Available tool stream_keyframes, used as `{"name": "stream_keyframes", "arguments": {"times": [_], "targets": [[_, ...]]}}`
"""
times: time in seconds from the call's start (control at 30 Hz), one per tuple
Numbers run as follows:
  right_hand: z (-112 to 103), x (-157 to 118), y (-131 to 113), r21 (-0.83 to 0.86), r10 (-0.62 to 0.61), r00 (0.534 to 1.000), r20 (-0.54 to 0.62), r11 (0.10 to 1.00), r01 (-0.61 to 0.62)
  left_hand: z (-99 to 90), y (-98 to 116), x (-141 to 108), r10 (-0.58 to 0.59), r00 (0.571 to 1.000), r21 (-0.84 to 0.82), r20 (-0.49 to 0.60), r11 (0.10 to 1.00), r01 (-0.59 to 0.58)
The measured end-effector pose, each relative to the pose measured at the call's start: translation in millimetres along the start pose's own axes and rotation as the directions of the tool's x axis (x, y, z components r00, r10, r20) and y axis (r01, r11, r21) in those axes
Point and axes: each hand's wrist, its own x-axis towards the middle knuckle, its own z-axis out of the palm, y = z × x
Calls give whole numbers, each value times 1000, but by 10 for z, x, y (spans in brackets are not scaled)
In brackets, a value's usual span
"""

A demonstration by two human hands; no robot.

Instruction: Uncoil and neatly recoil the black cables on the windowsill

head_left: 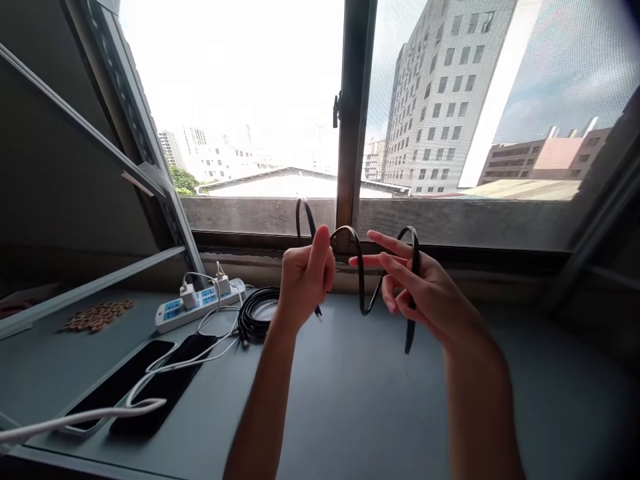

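A flat black cable hangs in loose loops between my hands, above the grey tabletop. My left hand is closed around it with the thumb pointing up. One loop rises behind that fist, and an end with a small metal plug sticks out below. My right hand has some fingers stretched toward the left and others curled. The cable runs over and through this hand, and its other end dangles beneath the palm. Exactly which right fingers pinch it is partly hidden.
Left on the tabletop are a coiled black cable, a white power strip with chargers, two dark phones with white cords, and a pile of small brown pieces. A metal frame stands left. Behind is a window.
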Motion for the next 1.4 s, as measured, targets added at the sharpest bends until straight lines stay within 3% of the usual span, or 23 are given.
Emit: {"name": "stream_keyframes", "arguments": {"times": [0.1, 0.23, 0.3, 0.37, 0.43, 0.47, 0.5, 0.53, 0.6, 0.63, 0.7, 0.8, 0.9, 1.03, 1.13, 1.23, 1.3, 1.4], "targets": [[-15, -17, -31, 43, 13, 997, 72, 999, -16, 23, -15, -22, 27, 1000, -21, 6, 999, -27], [-62, 1, -52, 120, -24, 1000, 1, 992, 24, 65, -46, -39, 188, 976, 58, -109, 981, -183], [-93, 25, -39, 143, -82, 994, -77, 985, 93, 94, -48, -38, 287, 919, 97, -270, 958, -271], [-117, 46, -21, 181, -108, 985, -134, 975, 132, 125, -44, -34, 337, 833, 109, -439, 940, -324], [-122, 60, -8, 231, -82, 986, -143, 966, 114, 154, -43, -32, 347, 774, 102, -530, 932, -348], [-114, 63, -7, 251, -61, 990, -128, 964, 91, 166, -45, -35, 343, 781, 103, -522, 934, -342], [-101, 64, -8, 258, -38, 993, -107, 964, 65, 176, -48, -39, 330, 819, 111, -470, 942, -316], [-82, 63, -13, 251, -21, 996, -89, 967, 42, 183, -52, -46, 296, 879, 129, -373, 955, -266], [-35, 54, -28, 202, -9, 998, -58, 979, 21, 192, -59, -66, 138, 988, 217, -73, 969, -119], [-12, 46, -35, 172, -10, 999, -45, 985, 18, 195, -60, -77, 35, 995, 283, 88, 957, -59], [23, 25, -45, 112, -20, 1000, -13, 993, 21, 201, -55, -100, -107, 937, 401, 332, 915, -37], [38, 3, -29, -5, -16, 1000, 1, 1000, 16, 218, -34, -126, -85, 866, 459, 493, 871, -175], [21, 21, 25, -183, -25, 998, -56, 983, 14, 253, -12, -145, -40, 840, 507, 541, 812, -288], [-16, 83, 91, -296, -122, 987, -104, 951, 87, 268, 11, -150, -56, 849, 622, 525, 706, -338], [-52, 110, 100, -332, -177, 977, -121, 935, 128, 184, 51, -123, -17, 882, 575, 470, 764, -292], [-79, 113, 93, -386, -235, 952, -198, 911, 144, 31, 120, -83, 189, 943, 467, 275, 831, -303], [-84, 108, 92, -414, -273, 923, -271, 899, 144, -71, 160, -60, 282, 945, 456, 167, 828, -327], [-74, 96, 96, -467, -329, 886, -328, 872, 150, -169, 151, -33, 286, 940, 492, 186, 801, -341]]}}
